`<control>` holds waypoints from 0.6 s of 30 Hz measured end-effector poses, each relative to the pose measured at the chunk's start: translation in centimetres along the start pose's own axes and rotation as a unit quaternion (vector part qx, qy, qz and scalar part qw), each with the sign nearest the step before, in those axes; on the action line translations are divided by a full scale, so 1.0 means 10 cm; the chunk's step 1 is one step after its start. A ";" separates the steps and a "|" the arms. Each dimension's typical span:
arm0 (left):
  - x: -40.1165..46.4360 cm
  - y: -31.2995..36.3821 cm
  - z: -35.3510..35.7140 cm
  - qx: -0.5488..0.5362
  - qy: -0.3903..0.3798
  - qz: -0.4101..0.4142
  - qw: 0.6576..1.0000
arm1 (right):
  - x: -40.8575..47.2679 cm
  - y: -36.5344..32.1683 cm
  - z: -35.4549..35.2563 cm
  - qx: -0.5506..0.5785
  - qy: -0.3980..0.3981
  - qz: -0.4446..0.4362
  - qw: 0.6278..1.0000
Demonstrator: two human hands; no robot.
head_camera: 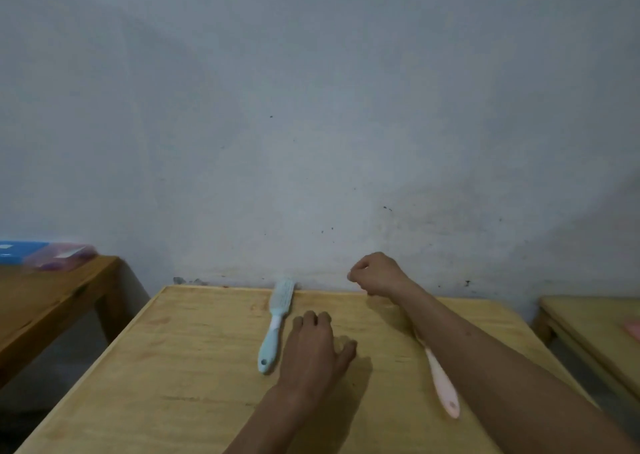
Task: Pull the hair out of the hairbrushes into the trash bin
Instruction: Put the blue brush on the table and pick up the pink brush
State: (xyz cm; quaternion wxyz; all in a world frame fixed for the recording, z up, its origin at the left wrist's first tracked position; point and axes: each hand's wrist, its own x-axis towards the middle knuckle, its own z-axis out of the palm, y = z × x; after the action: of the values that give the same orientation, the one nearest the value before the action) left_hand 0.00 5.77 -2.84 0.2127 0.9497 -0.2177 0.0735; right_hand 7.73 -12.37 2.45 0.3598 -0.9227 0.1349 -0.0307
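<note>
A light blue hairbrush (pixel 276 322) lies on the wooden table (pixel 180 377), its head against the wall and its handle pointing toward me. My left hand (pixel 317 344) rests palm down on the table just right of its handle, fingers slightly apart, holding nothing. A pink hairbrush (pixel 443 384) lies further right; only its handle shows, its head is hidden under my right forearm. My right hand (pixel 377 273) is raised near the wall above the table's far edge, fingers curled closed. Whether it pinches any hair is too small to tell. No trash bin is in view.
A darker wooden table (pixel 52 301) stands to the left with a blue box (pixel 17 251) and a pinkish plastic case (pixel 60 256) on it. Another light table (pixel 595 325) is at the right edge. A grey wall (pixel 311 124) runs behind.
</note>
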 end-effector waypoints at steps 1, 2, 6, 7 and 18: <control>-0.01 0.15 0.03 -0.014 -0.015 0.002 1.000 | -0.02 0.06 -0.14 -0.016 0.010 0.005 1.000; -0.03 0.29 0.08 -0.029 -0.031 0.000 0.999 | -0.04 0.13 -0.27 -0.033 0.015 0.012 0.999; -0.08 0.83 0.23 -0.062 -0.093 -0.010 0.994 | -0.12 0.44 -0.62 -0.098 0.034 0.051 0.993; -0.09 0.93 0.26 -0.063 -0.106 -0.013 0.992 | -0.16 0.52 -0.65 -0.117 0.032 0.061 0.991; -0.14 1.47 0.48 -0.074 -0.186 -0.059 0.978 | -0.37 0.89 -0.37 -0.140 -0.019 0.097 0.985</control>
State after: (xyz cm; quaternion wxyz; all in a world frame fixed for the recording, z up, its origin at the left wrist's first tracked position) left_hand -7.58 -7.73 -1.98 0.2419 0.9396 -0.2020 -0.1337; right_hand 1.60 -20.01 -0.66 0.2305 -0.9469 0.2202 0.0409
